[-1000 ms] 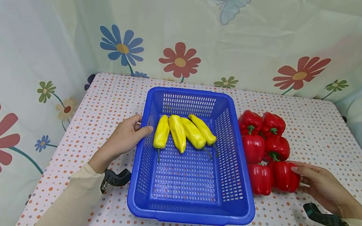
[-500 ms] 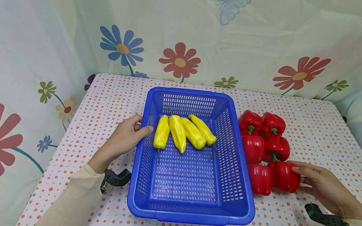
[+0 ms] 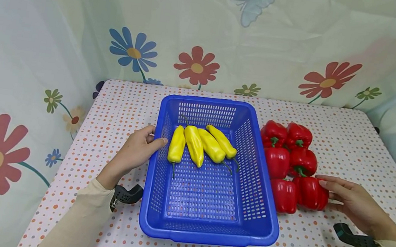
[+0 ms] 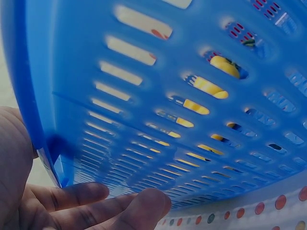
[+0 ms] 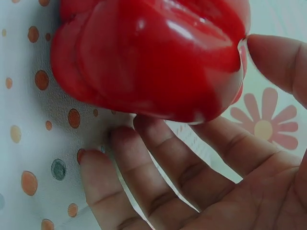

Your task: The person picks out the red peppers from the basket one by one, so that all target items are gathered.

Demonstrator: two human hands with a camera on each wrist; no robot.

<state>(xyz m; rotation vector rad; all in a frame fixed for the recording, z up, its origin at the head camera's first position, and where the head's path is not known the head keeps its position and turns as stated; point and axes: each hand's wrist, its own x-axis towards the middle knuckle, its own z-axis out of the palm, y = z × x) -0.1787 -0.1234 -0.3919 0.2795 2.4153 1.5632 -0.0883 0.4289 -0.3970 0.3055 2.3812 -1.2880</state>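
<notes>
My left hand (image 3: pixel 138 147) grips the left rim of a blue perforated plastic basket (image 3: pixel 205 238), its thumb over the edge. In the left wrist view, several fingers (image 4: pixel 76 196) lie along the outer wall of the basket. Inside lie several long yellow peppers (image 3: pixel 195 146) with green stems. To the right of the basket sits a cluster of red bell peppers (image 3: pixel 276 162). The nearest right red bell pepper (image 3: pixel 310 193) is held between the thumb and fingers of my right hand (image 3: pixel 350 204). It still rests on the table in the right wrist view, where two fingertips stay apart from it.
A polka-dot cloth covers the table (image 3: pixel 122 101). Flower-printed curtains (image 3: pixel 275 50) hang along its back and sides. Each wrist wears a black camera band (image 3: pixel 127 194). The red cluster lies close against the right wall of the basket.
Both hands, the basket and the peppers stay almost where they were. The printed curtain at the left has shifted slightly to the right.
</notes>
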